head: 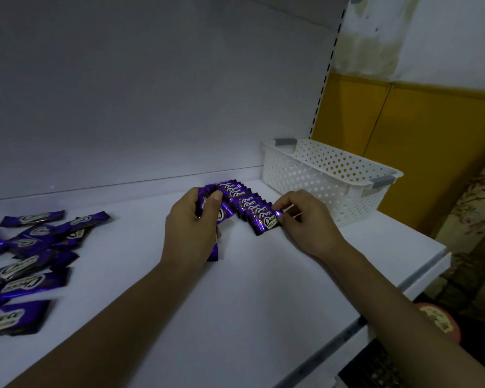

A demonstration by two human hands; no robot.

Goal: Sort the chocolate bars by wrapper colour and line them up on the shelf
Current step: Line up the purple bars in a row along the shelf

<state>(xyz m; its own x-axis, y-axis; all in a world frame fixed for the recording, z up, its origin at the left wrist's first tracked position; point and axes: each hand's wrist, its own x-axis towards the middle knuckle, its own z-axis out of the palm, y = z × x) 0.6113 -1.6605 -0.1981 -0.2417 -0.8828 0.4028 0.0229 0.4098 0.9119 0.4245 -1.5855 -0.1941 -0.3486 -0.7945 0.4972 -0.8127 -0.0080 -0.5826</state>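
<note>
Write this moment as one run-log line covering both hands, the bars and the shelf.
left hand: grips purple bars | right hand: pinches front bar of row | loose pile: purple, left on shelf | white basket: right of row

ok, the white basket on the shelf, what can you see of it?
The white basket looks like plastic: rectangular, open-topped, walls perforated with round holes, grey pieces on the rim at both ends. It stands upright at the right rear of the shelf, its far end by the back panel. Nothing shows inside, though the floor is mostly hidden. No hand or bar touches it; the right hand and the row of purple bars are near, apart.
</note>
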